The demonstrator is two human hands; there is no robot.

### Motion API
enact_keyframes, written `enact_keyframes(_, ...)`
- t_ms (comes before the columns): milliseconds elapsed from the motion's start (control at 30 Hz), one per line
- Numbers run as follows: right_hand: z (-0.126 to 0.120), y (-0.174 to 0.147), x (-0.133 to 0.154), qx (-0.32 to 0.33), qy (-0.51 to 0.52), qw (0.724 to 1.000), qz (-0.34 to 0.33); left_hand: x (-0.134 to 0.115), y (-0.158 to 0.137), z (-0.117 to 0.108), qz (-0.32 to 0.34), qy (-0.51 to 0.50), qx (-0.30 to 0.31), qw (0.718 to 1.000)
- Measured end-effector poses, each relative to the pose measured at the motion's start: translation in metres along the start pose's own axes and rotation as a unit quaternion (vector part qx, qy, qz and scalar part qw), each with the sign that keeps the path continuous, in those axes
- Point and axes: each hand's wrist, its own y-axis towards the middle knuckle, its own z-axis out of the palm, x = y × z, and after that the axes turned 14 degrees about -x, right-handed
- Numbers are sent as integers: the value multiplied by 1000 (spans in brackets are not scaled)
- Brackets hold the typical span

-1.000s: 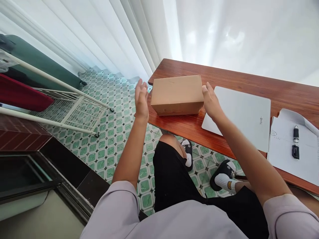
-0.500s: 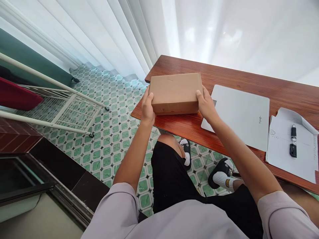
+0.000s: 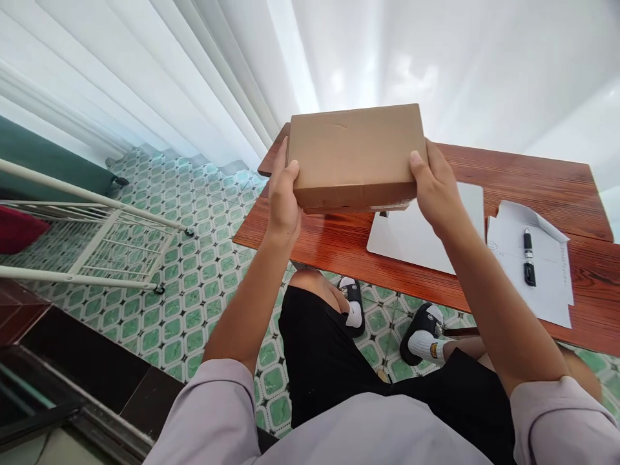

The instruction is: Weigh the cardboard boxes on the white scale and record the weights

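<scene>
A plain brown cardboard box [image 3: 356, 148] is held up above the left part of the wooden table [image 3: 320, 242], its top and near side facing me. My left hand [image 3: 284, 194] grips its left end, thumb on the near top corner. On the right end my right hand [image 3: 436, 184] does the same, thumb on the top edge. The other fingers of both hands are mostly hidden behind the box. Below and right of the box lies a closed silver laptop [image 3: 411, 236], partly covered by the box and my right forearm.
Papers [image 3: 547, 287] with a black pen [image 3: 528, 258] on them lie right of the laptop. A white wheeled rack [image 3: 97, 242] stands on the tiled floor at left. White curtains [image 3: 217, 71] hang behind the table. My knees are by the table's front edge.
Both hands have raised the box off the table and closer to me, so it looks larger. The view has turned slightly right, showing more of the table's right end.
</scene>
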Motion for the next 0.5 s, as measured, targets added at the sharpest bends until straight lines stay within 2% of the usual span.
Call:
enact_keyframes(133,-45,-7,-6,-65,-44,997,24,1,-7,41,21,-2,46,999)
enact_keyframes(267,-80,-21,-24,-118,-90,988,32,12,-23,77,14,14,87,996)
enact_keyframes(500,-114,-51,-57,-169,-59,980,88,39,-57,116,-60,7,123,991)
